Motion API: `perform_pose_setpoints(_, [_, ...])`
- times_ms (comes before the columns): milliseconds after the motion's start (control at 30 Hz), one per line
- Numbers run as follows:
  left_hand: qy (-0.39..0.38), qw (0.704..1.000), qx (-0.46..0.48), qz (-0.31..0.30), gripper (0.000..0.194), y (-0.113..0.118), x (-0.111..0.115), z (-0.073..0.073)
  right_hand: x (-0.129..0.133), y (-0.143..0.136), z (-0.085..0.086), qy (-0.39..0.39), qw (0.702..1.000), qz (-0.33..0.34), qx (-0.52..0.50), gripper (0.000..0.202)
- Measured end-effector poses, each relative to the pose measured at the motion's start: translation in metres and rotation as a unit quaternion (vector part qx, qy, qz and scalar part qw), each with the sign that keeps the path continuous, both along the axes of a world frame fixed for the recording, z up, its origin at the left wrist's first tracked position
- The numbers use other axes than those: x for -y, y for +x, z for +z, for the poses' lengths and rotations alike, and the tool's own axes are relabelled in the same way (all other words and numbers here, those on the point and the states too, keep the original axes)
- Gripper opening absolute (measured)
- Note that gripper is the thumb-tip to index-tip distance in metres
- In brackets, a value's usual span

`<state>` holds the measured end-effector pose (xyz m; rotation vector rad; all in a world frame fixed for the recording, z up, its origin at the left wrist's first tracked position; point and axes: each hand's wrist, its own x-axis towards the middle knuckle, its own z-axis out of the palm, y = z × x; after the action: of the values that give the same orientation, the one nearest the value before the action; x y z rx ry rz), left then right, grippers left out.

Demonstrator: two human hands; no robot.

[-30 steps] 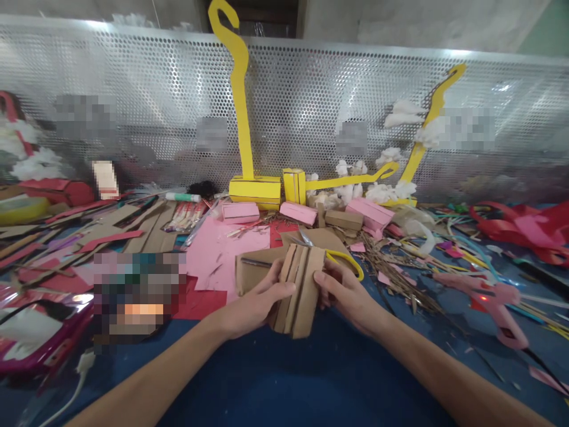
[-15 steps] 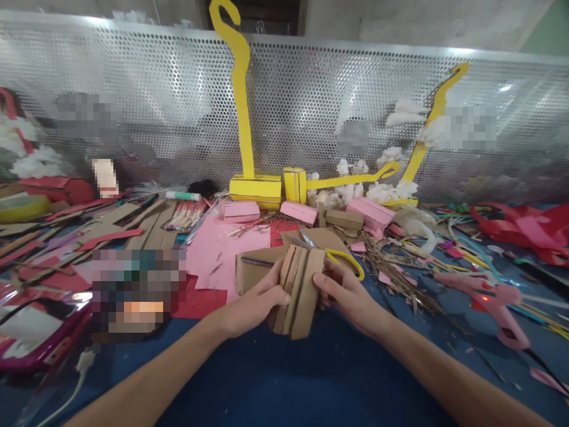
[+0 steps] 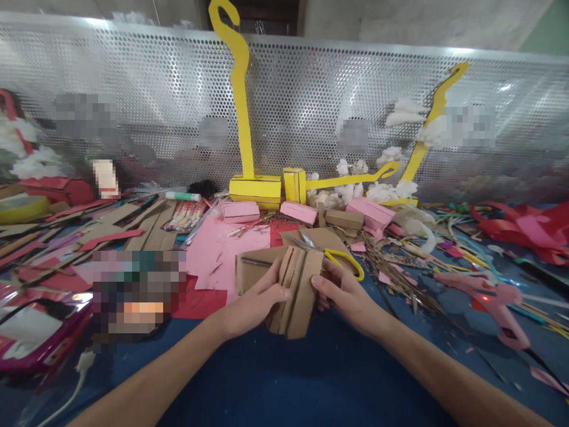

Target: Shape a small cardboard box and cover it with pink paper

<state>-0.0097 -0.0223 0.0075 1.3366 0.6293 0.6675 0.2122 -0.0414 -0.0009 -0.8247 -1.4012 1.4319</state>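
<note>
While the left hand [image 3: 255, 301] and the right hand [image 3: 351, 295] clamp a folded cardboard piece [image 3: 304, 302] from opposite sides, holding it over the worktop [image 3: 284, 382] toward its near edge, yellow-handled scissors [image 3: 344, 255] lie just behind and a pink glue gun [image 3: 500, 299] rests toward the right edge.

On my screen, I see matt cardboard piece [image 3: 306, 299] with rough cut edges; the perforated panel [image 3: 311, 77] is shiny metal, the glue gun [image 3: 500, 302] smooth plastic, the pink sheet [image 3: 208, 249] matt paper.
</note>
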Motion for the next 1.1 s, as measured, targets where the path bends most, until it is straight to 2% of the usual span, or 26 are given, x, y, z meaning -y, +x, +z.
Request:
perform_pose_setpoints(267, [-0.02, 0.998, 0.041, -0.032, 0.091, 0.0017, 0.0, 0.0019, 0.0002, -0.0003, 0.0015, -0.002, 1.0, 0.001, -0.001, 0.04])
perform_pose_setpoints(500, [-0.028, 0.997, 0.061, -0.043, 0.091, 0.0009, -0.0018, -0.0025, 0.0005, -0.0003, 0.0016, -0.002, 1.0, -0.001, 0.001, 0.043])
perform_pose_setpoints(733, [-0.022, 0.996, 0.06, -0.055, 0.101, 0.0005, -0.0008, -0.0026, -0.0007, 0.0013, -0.0011, -0.007, 1.0, -0.006, -0.009, 0.039])
perform_pose_setpoints(867, [-0.024, 0.998, 0.048, -0.032, 0.094, 0.0021, 0.0019, 0.0016, -0.0008, 0.0019, -0.0016, -0.01, 1.0, -0.011, -0.009, 0.036])
perform_pose_setpoints(967, [-0.013, 1.0, 0.005, 0.005, 0.084, 0.0024, 0.0032, 0.0028, -0.0006, 0.0017, -0.0011, -0.009, 1.0, -0.009, -0.005, 0.036])
perform_pose_setpoints(1100, [0.006, 1.0, -0.022, 0.012, 0.085, 0.0005, 0.0023, 0.0002, 0.0005, 0.0005, 0.0006, -0.011, 1.0, -0.008, -0.007, 0.037])
